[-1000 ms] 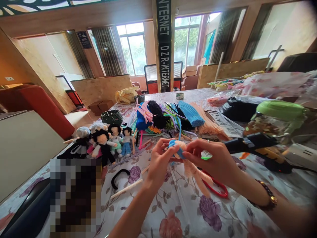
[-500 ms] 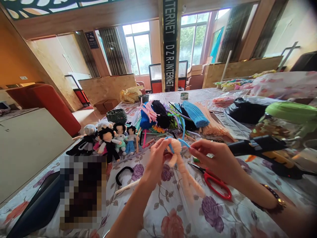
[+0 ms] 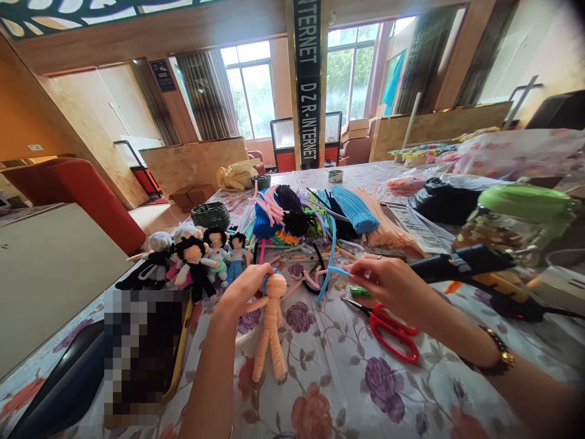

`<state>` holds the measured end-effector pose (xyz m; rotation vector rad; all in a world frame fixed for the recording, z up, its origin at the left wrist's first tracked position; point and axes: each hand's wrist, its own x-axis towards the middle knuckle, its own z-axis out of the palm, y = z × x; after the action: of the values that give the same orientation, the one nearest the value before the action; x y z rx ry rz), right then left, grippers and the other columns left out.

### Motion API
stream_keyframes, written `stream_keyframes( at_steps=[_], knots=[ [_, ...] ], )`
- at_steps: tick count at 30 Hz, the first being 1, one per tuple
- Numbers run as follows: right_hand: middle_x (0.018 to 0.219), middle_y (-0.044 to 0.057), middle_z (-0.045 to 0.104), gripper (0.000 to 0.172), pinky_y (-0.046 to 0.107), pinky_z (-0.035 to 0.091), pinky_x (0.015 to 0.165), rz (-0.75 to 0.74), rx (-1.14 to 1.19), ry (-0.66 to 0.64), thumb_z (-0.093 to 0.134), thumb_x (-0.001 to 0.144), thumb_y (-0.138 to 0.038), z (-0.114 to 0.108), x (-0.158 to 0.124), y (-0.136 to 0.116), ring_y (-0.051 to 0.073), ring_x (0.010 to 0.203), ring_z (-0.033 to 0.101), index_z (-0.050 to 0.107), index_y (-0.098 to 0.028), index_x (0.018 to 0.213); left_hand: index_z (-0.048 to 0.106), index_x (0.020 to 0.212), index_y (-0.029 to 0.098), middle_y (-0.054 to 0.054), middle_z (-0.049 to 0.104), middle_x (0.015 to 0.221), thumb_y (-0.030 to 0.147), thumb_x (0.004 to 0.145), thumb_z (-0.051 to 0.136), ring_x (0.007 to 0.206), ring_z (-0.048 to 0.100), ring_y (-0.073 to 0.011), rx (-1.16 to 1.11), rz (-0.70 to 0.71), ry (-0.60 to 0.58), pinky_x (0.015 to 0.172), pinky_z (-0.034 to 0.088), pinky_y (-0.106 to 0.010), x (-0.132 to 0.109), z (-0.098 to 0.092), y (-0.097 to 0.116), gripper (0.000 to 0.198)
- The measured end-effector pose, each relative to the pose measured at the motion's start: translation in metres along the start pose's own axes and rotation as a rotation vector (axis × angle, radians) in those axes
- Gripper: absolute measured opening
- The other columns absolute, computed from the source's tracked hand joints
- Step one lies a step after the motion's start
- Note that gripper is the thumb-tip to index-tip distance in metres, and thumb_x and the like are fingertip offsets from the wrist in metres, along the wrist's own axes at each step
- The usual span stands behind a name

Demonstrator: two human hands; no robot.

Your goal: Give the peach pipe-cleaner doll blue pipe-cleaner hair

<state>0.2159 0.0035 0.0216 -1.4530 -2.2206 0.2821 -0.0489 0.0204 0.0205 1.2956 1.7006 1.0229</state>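
My left hand [image 3: 243, 291] is closed round the head of a peach pipe-cleaner doll [image 3: 270, 329], which hangs upright with its legs toward the floral tablecloth [image 3: 329, 384]. My right hand [image 3: 388, 285] pinches the end of a light blue pipe cleaner [image 3: 329, 273], held off to the right of the doll. Red-handled scissors [image 3: 388, 332] lie on the cloth just below my right hand.
Several finished dolls [image 3: 192, 259] stand in a row at the left. Bundles of coloured pipe cleaners [image 3: 315, 216] lie beyond my hands, with a dark woven basket [image 3: 210, 214]. A black glue gun [image 3: 470, 265] and a green-lidded jar [image 3: 516, 219] sit at the right.
My hands have come apart. The left carried the peach doll left and down; the right drew the blue pipe cleaner off its head to the right.
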Motion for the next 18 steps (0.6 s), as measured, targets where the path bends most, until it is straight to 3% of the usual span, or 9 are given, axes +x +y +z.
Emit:
stream_keyframes(
  at_steps=[6,12,18],
  knots=[
    [0.072,0.004,0.068,0.015,0.025,0.038,0.055,-0.008,0.013,0.001,0.053,0.083,-0.020,0.004,0.000,0.003,0.016,0.059,0.059,0.066,-0.019,0.076,0.052,0.051,0.018,0.003,0.041,0.045,0.032,0.065,0.056,0.049,0.043,-0.0141,0.197,-0.043,-0.001,0.048,0.028,-0.025,0.008,-0.008,-0.007,0.020],
    [0.078,0.005,0.070,0.016,0.026,0.041,0.060,-0.007,0.099,0.075,0.052,0.085,-0.024,0.022,0.003,0.007,0.017,0.066,0.061,0.067,-0.019,0.081,0.067,0.066,0.017,-0.003,0.066,0.066,0.032,0.051,0.070,0.071,0.058,-0.0223,0.311,0.068,0.031,0.062,0.038,-0.028,0.014,-0.022,-0.002,0.021],
    [0.076,0.005,0.069,0.017,0.027,0.043,0.062,0.022,0.165,0.125,0.051,0.087,-0.024,0.029,0.005,0.007,0.017,0.065,0.061,0.067,-0.018,0.084,0.070,0.077,0.020,-0.007,0.069,0.079,0.030,0.059,0.068,0.074,0.059,-0.0245,0.581,0.188,0.120,0.067,0.039,-0.031,0.012,-0.014,0.007,0.021]
  ],
)
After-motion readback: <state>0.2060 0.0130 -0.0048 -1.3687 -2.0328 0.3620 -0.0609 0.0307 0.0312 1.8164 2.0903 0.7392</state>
